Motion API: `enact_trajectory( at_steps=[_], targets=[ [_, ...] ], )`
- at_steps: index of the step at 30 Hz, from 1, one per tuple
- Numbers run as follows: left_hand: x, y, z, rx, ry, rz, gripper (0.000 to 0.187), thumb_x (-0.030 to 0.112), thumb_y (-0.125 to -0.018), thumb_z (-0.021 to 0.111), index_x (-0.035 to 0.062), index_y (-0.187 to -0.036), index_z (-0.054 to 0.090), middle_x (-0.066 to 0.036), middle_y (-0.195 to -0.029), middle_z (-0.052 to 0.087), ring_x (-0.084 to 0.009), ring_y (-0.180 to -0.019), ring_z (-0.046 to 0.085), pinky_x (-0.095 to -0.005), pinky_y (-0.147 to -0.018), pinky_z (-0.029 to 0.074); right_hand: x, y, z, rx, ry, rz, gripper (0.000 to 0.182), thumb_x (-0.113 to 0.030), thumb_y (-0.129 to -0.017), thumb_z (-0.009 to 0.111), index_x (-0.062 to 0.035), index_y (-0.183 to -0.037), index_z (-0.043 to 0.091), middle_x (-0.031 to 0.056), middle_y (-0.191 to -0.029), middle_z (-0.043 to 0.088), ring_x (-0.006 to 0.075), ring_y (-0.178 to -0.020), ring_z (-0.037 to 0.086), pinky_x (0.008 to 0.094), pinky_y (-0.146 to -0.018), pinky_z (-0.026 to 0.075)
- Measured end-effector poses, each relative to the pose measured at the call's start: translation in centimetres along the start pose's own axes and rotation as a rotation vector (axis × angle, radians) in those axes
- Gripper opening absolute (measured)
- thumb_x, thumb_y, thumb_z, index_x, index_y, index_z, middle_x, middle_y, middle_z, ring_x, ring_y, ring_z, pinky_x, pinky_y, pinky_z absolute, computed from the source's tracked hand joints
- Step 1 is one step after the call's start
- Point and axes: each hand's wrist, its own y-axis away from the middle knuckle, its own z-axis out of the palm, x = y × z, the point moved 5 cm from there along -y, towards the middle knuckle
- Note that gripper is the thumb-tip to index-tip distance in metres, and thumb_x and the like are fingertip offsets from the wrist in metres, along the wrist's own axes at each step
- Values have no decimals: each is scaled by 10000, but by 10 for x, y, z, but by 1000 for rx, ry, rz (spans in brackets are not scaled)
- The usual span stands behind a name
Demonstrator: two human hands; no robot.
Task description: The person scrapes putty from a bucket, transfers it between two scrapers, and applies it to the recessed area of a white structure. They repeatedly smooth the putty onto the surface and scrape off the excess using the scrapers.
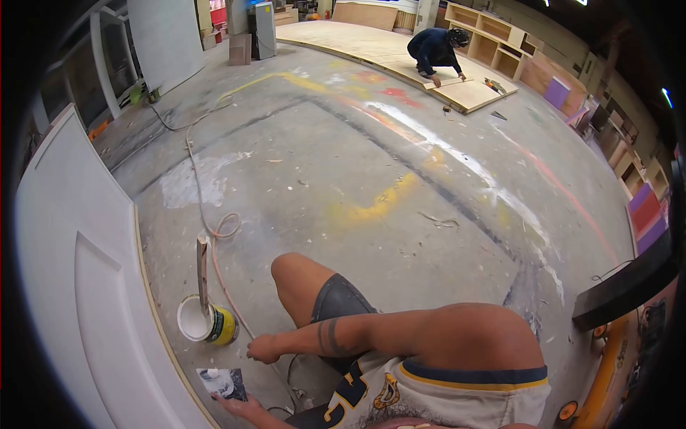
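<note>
My left hand [243, 409] holds a flat, dark square board [230, 386] from below, low on the left. White paste is smeared over the board, with a lump near its upper edge. My right hand [264, 348] is closed in a fist just above it; whatever the fingers hold is hidden. Beside that fist stands an open bucket [225, 327] with a yellow and dark label and whitish insides. A wooden stick [203, 275] rises upright from the bucket. Left of both hands is a white panelled door [100, 264].
A hose [193, 161] snakes over the paint-stained concrete floor [286, 186] and passes by my right hand. Farther off, a person [436, 53] crouches on a low wooden platform [343, 39]. A black beam [625, 289] and orange equipment [607, 372] lie at right.
</note>
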Motion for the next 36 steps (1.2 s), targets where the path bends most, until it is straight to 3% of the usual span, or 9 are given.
enact_trajectory(
  at_steps=[5, 7, 10, 13, 14, 16, 23, 36],
  targets=[
    [19, -11, -2, -5, 30, -42, 812, -32, -714, 695, -39, -1454, 359, -272, -1447, 420, -378, -1326, 460, -462, -1107, 354, -5, 3, -4, -20, 16, 5, 257, -199, -895, 610, -43, -1086, 684, 201, -1078, 665, 370, -1030, 644, 461, -857, 522],
    [35, -15, -1, -54, -121, 69, 786, 79, -743, 679, -94, -1427, 333, -338, -1410, 408, -474, -1303, 432, -508, -1107, 327, -6, 5, -4, -7, 8, -4, 261, -201, -894, 611, -51, -1094, 686, 193, -1080, 668, 367, -1031, 645, 456, -856, 524],
    [47, -17, -3, -79, -136, 80, 766, 70, -770, 672, -95, -1433, 326, -346, -1407, 408, -495, -1294, 432, -516, -1102, 332, -6, 3, -3, -8, 14, -4, 261, -200, -888, 615, -64, -1097, 692, 179, -1068, 676, 365, -1023, 649, 451, -848, 528],
    [14, -8, 5, -29, -84, -72, 784, -54, -706, 618, -51, -1446, 357, -286, -1450, 409, -416, -1314, 464, -481, -1116, 339, -6, 2, -3, -15, 25, -21, 238, -202, -886, 614, -59, -1063, 684, 183, -1043, 668, 374, -994, 652, 464, -825, 530],
    [13, -9, 4, -33, -81, -68, 784, -54, -706, 618, -51, -1446, 357, -286, -1450, 409, -416, -1314, 464, -481, -1116, 339, -7, 2, -3, -8, 13, -41, 223, -206, -888, 609, -50, -1033, 673, 192, -1032, 655, 382, -975, 652, 478, -808, 529],
    [54, -17, -2, 11, -214, 160, 790, -45, -705, 627, -66, -1446, 351, -298, -1445, 410, -432, -1325, 446, -492, -1125, 325, -7, 2, -3, 4, 14, -34, 222, -189, -874, 618, -54, -1038, 686, 189, -1013, 672, 379, -975, 656, 472, -810, 530],
    [55, -15, -6, -94, -157, 70, 800, -52, -698, 636, -67, -1446, 354, -303, -1440, 415, -435, -1332, 436, -502, -1127, 318, 0, 1, -1, 18, 6, -29, 230, -184, -872, 620, -50, -1042, 697, 191, -1017, 679, 373, -978, 659, 470, -812, 528],
    [67, -27, 25, -66, -3, 181, 766, 58, -771, 680, -82, -1436, 326, -315, -1427, 419, -453, -1317, 439, -525, -1110, 332, -3, 3, 0, -51, -1, -18, 256, -197, -902, 596, -55, -1101, 670, 187, -1086, 640, 372, -1042, 627, 467, -846, 519]
  ],
)
